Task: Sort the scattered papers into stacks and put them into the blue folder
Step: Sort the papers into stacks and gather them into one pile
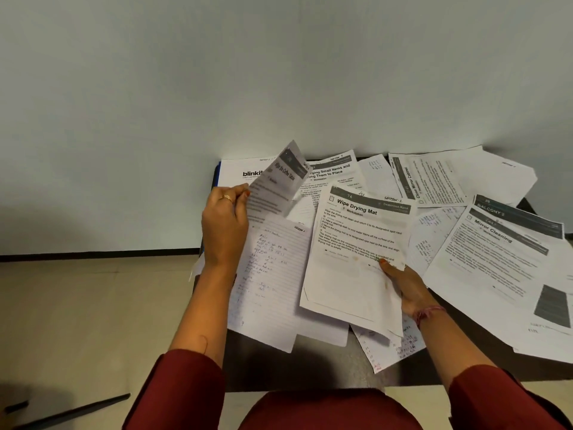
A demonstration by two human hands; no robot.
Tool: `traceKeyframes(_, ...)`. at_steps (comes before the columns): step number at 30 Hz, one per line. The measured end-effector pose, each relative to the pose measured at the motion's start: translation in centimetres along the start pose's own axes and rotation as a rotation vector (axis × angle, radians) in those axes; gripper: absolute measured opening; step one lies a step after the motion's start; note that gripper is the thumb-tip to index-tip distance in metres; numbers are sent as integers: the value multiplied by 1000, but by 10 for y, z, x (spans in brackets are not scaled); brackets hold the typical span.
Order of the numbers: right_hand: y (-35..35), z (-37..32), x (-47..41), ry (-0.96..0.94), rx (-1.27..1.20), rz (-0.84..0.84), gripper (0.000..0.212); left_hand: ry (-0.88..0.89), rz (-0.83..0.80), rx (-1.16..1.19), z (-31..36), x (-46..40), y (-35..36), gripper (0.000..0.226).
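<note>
Scattered printed and handwritten papers cover a dark table (325, 361). My left hand (224, 225) pinches a printed sheet (279, 181) by its edge and holds it lifted and blurred above the pile. My right hand (406, 287) grips a small stack topped by the "Wipe Drying Mat" sheet (353, 252), thumb on its right edge. A lined handwritten page (273, 283) lies under my left wrist. Only a thin strip of the blue folder (219, 175) shows at the table's far left edge, under a "blinkit" sheet (245, 172).
More sheets lie at the right: "Close Mirror Cabinet" (431, 181) and "Mirror Cleaning" (496, 262), overhanging the table's right side. A handwritten note with red ink (390, 349) sticks out near the front. A plain wall stands right behind the table; beige floor lies to the left.
</note>
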State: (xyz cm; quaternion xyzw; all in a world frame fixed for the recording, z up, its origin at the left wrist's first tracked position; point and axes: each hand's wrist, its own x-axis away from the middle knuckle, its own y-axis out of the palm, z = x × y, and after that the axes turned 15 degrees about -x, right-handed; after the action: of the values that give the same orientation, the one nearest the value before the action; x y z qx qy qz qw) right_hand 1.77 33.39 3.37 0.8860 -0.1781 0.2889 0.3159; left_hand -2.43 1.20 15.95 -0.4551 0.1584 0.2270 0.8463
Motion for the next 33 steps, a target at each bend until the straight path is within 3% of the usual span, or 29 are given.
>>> traceKeyframes(7,-1,-6,3,-13,-40,-26,36,313,119,-145,24,-17,-7,19)
traceKeyframes(14,-1,-14,9,0,-121,-81,43,245,91,-8,46,-32,-6,20)
traceKeyframes(22,-14,-30,22,-31,-201,-131,34,-152,-37,168,39,-22,11,20)
traceKeyframes(29,-38,-32,25,-26,-236,-99,43,-592,-301,344,4,50,51,22)
traceKeyframes(33,-42,-25,26,32,-179,-78,34,-803,-455,422,-2,88,70,19)
